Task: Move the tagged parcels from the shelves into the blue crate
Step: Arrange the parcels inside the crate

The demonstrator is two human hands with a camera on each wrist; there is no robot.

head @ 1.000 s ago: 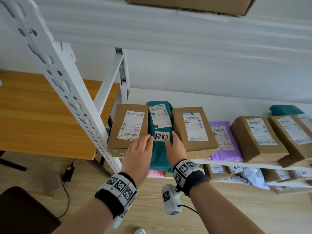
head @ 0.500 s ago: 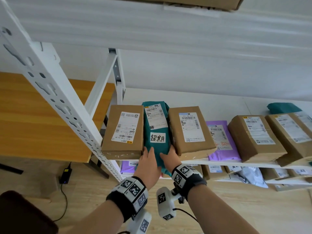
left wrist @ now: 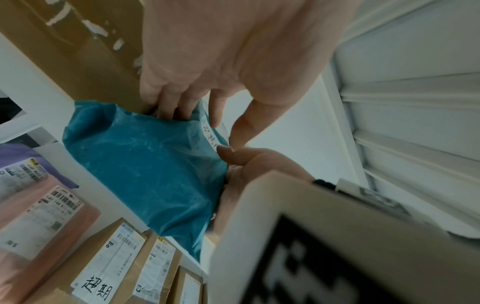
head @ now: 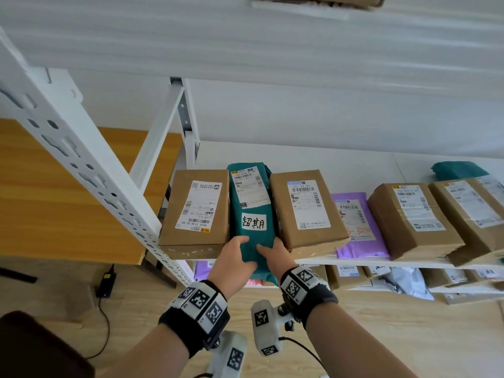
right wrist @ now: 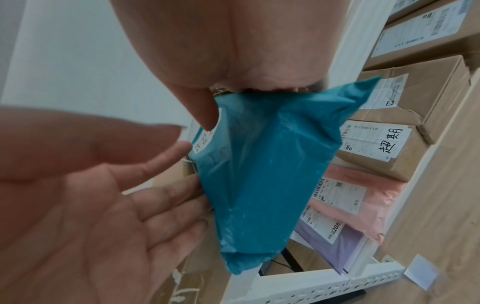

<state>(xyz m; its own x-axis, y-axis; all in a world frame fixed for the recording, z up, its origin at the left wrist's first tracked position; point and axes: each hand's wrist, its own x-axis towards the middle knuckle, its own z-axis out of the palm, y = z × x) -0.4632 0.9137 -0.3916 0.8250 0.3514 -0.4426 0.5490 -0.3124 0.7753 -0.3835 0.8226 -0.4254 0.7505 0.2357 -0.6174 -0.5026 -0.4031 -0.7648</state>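
Note:
A teal plastic parcel (head: 253, 236) with a handwritten white tag (head: 253, 222) lies on the middle shelf, wedged between two cardboard boxes, and its near end hangs over the shelf edge. Both hands hold that end. My left hand (head: 231, 263) has its thumb on top and its fingers underneath (left wrist: 176, 109). My right hand (head: 275, 257) presses its thumb (right wrist: 205, 115) by the tag, with its fingers hidden behind the parcel (right wrist: 262, 174). The blue crate is not in view.
A brown box (head: 196, 211) flanks the parcel on the left and another (head: 305, 208) on the right. A purple mailer (head: 354, 222) and more boxes lie further right. The shelf below holds a box with the same handwritten tag (right wrist: 389, 144) and a pink mailer (right wrist: 350, 197). A white perforated upright (head: 90, 170) stands at the left.
Both hands slid back from beside the tag to the parcel's near end and closed round it. The parcel has come slightly forward.

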